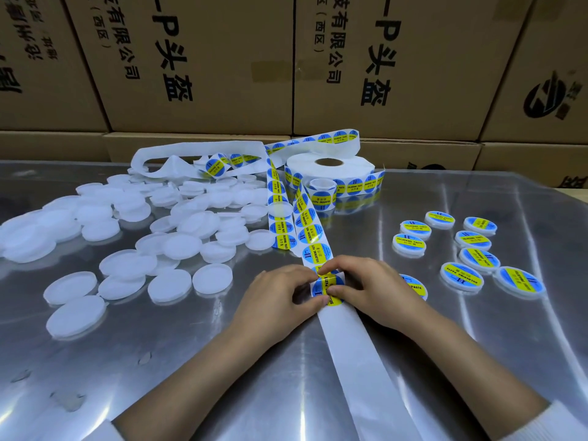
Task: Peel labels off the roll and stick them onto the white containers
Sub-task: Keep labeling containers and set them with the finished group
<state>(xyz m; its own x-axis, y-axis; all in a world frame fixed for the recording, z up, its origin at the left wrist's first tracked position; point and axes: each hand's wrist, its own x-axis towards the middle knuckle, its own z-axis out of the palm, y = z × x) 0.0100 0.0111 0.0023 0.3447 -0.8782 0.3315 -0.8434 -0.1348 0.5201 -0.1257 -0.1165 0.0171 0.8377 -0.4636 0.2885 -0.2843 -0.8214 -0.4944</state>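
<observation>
2 hands, left hand (pixel 280 297), right hand (pixel 366 286), pinching label (pixel 327 286)

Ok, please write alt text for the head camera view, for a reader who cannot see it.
Left hand and right hand pinch a blue-yellow label on the backing strip. Unlabeled white containers lie left, labeled containers right, the label roll behind, on a shiny table.

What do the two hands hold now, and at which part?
Both hands pinch one round label on the strip. The left hand takes its left edge, the right hand its right edge. Whether a container lies beneath cannot be told.
</observation>
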